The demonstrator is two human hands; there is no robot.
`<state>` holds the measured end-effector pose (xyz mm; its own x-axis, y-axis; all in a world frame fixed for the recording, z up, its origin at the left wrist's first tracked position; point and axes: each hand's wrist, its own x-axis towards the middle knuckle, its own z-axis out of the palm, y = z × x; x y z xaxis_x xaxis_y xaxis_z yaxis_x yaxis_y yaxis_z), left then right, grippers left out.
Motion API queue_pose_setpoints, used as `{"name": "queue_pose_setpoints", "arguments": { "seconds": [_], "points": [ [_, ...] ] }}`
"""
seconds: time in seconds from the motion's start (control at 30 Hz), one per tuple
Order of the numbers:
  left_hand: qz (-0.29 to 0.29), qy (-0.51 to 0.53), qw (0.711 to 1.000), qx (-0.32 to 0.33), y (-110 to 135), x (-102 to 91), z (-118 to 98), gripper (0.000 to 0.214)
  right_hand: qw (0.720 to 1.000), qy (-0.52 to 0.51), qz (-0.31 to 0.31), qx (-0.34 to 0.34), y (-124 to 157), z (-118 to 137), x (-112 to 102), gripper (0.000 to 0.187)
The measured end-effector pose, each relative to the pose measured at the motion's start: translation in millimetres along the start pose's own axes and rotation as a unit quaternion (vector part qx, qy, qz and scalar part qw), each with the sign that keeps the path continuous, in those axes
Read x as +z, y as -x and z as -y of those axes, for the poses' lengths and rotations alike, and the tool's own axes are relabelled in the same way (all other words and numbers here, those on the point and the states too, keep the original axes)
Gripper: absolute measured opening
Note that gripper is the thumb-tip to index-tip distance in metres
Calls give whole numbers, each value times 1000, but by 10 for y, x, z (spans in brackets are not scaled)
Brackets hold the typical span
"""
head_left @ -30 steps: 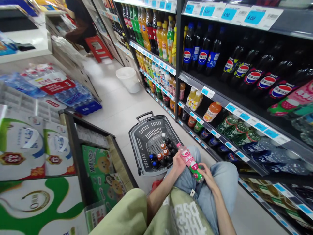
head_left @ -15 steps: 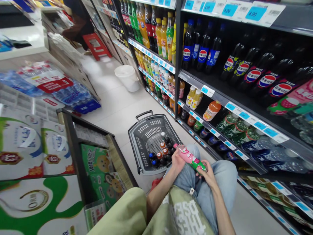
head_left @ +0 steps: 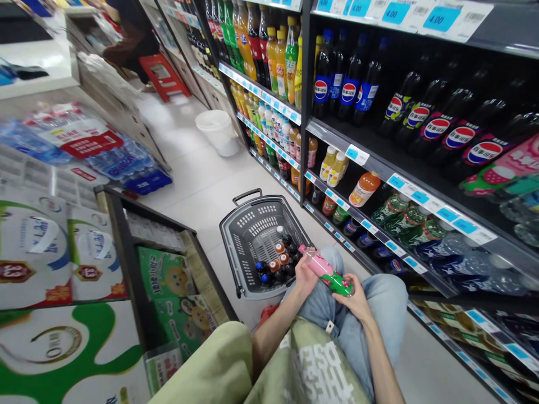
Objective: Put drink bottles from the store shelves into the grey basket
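The curled left hand point(head_left: 307, 277) is gripping a pink bottle point(head_left: 325, 271) near its cap point(head_left: 302, 248); the right hand point(head_left: 356, 295) is cupping its base.

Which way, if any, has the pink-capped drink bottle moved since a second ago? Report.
Yes: the pink-capped drink bottle has swung its base rightward and up the picture, judged against the white bucket.

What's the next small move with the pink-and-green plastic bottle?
Perhaps ease the pink-and-green plastic bottle toward the grey plastic basket: left hand holds its pink end, right hand its green end, and the basket, containing dark capped bottles, stands nearby.
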<state>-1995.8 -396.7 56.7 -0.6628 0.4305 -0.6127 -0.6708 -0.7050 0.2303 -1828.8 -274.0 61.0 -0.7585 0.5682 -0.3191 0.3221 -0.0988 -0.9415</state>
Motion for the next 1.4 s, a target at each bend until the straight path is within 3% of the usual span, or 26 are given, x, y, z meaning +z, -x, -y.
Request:
{"name": "queue_pose_setpoints", "arguments": {
  "seconds": [0.1, 0.3, 0.5, 0.6, 0.77, 0.83, 0.93, 1.07, 1.2, 1.3, 1.4],
  "points": [
    [7, 0, 1000, -7, -3, -6, -9, 20, 999, 18, -23, -26, -9, -12, -25, 68],
    [27, -15, 999, -32, 11, -14, -22, 31, 997, -33, 29, 64, -3, -13, -31, 64],
    [8, -24, 999, -37, -29, 16, -75, 19, 990, -43, 79, 108, -2, -8, -34, 67],
    [26, -106, 993, -44, -56, -42, -284, 18, 993, -25, 77, 91, 8, -9, -44, 62],
    [49, -301, 951, -52, 72, -302, -858, 30, 995, 15, 89, 48, 24, -6, -52, 52],
    [58, -369, 927, -34, 185, -373, -1059, 37, 994, 26, 97, 38, 21, -13, -46, 51],
    [88, -465, 881, -9, 374, -336, -1253, 44, 987, 13, 136, 84, 11, -30, -11, 55],
    [81, -533, 837, 93, 578, -39, -1383, 44, 975, -18, 185, 124, -12, -30, 55, 62],
    [29, -588, 783, 202, 681, 278, -1586, 38, 985, -46, 135, 95, -47, -6, 44, 67],
    [-25, -655, 701, 283, 646, 378, -1818, 33, 991, -51, 89, 86, -52, -11, 4, 70],
    [-75, -709, 604, 357, 450, 347, -2063, 29, 990, -28, 99, 96, -29, -39, -15, 70]
  ]
}}
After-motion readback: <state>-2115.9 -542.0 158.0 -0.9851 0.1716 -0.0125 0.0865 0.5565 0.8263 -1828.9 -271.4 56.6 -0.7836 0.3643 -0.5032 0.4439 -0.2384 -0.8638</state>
